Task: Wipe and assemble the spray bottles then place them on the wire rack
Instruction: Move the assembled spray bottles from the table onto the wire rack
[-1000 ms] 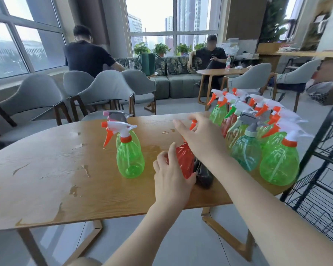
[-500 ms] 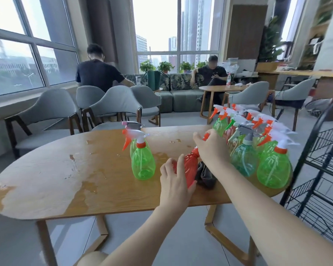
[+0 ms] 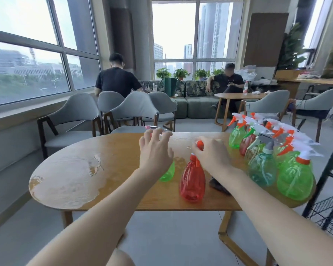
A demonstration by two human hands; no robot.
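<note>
No brand, label or lettering can be read on any bottle here. The red bottle stands upright on the wooden tabletop, near its front edge, long axis vertical, narrow neck up. The right hand sits over that neck with fingers curled around an orange-collared spray head — which way its nozzle points cannot be told, since the hand covers it. The left hand hovers just left of it, fingers spread and relaxed, gripping nothing; it hides most of a green bottle standing behind it.

A dark cloth lies on the tabletop just right of the red bottle. Further right stands a cluster of assembled bottles — green, teal and red, all upright, their orange triggers pointing left. The big green one is nearest the black wire rack at the tabletop's right end. Wet patches gleam on the left part of the wood.
</note>
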